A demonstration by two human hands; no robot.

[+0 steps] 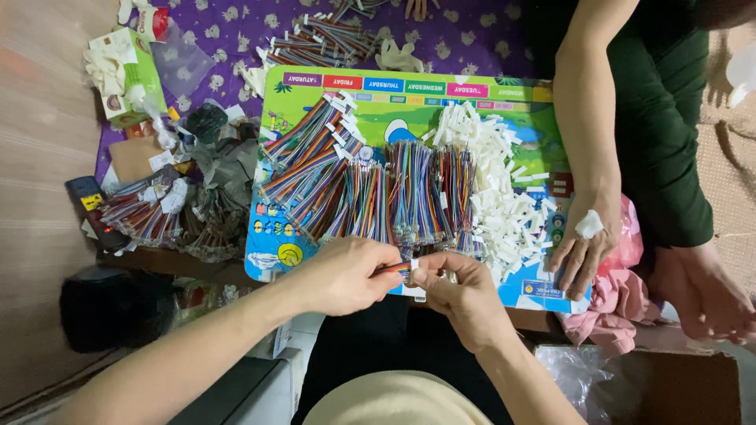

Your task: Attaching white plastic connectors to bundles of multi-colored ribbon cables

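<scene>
While a wire bundle [394, 268] is pinched by left hand [350, 275] | connector [415, 267] nipped in right hand [465, 295] | risk: wires splayed, connector dropped into pile [504, 197].

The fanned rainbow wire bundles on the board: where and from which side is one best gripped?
Probably at the near end of a wire bundle, coming from the wearer's edge of the board: the strands run lengthwise toward that edge, ends free, as the left hand and right hand pinch one there.
</scene>
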